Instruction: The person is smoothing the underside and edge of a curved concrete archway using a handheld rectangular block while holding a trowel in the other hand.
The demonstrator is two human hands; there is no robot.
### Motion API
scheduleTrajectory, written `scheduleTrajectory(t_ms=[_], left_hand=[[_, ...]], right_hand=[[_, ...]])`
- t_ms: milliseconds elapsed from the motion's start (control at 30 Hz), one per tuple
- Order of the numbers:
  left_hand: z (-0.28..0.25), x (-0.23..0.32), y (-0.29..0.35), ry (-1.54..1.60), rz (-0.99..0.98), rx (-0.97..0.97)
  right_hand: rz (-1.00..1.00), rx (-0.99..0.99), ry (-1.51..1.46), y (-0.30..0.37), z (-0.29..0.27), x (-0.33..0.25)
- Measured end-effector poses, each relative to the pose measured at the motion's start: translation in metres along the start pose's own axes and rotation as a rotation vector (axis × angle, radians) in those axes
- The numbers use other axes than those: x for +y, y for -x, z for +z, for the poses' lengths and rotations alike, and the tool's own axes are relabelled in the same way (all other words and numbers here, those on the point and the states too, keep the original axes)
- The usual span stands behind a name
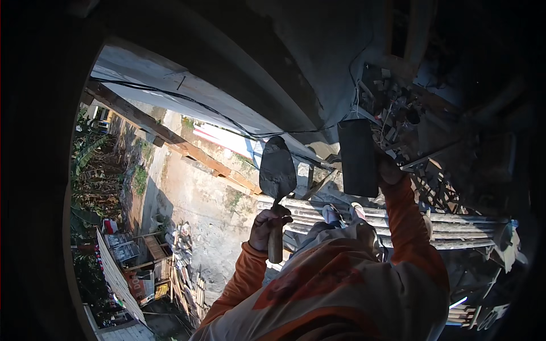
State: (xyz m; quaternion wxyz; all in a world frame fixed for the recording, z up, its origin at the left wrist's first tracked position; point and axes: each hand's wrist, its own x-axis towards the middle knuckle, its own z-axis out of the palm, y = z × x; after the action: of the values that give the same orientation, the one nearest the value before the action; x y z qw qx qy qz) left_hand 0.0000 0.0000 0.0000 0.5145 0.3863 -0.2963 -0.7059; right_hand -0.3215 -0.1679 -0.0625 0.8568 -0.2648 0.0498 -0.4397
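My left hand (267,228) is closed around the neck and wooden handle of a trowel (277,168). Its leaf-shaped grey blade points up and away from me, and the handle's end sticks out below my fingers. In my right hand (390,170), mostly in shadow, is a dark rectangular plastering float (357,159). The float's flat face is turned to the left, its long side roughly upright, and it hides part of my fingers. Trowel and float are held apart, neither touching the other.
I stand on a scaffold of bamboo poles (460,227), high above the ground (199,227). A grey beam (250,57) crosses ahead, with black cables (210,111) under it. A long timber (170,142) runs at the left. Rubble and wood scraps (398,108) lie at the far right.
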Motion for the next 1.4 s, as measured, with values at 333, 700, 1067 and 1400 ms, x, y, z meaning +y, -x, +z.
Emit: scheduleTrajectory(t_ms=[333, 700, 1067, 1400], left_hand=[[0.006, -0.027, 0.076, 0.255, 0.281, 0.101], [-0.033, -0.022, 0.142, 0.311, 0.360, 0.369], [-0.074, 0.033, 0.170, 0.211, 0.381, 0.497], [-0.081, 0.030, 0.155, 0.228, 0.315, 0.637]], right_hand=[[0.079, -0.170, -0.198, -0.059, 0.048, -0.012], [-0.459, -0.424, 0.603, -0.260, 0.250, -0.045], [-0.464, -0.318, 0.381, -0.405, 0.280, -0.040], [-1.375, 0.226, 1.032, -0.445, 0.345, 0.022]])
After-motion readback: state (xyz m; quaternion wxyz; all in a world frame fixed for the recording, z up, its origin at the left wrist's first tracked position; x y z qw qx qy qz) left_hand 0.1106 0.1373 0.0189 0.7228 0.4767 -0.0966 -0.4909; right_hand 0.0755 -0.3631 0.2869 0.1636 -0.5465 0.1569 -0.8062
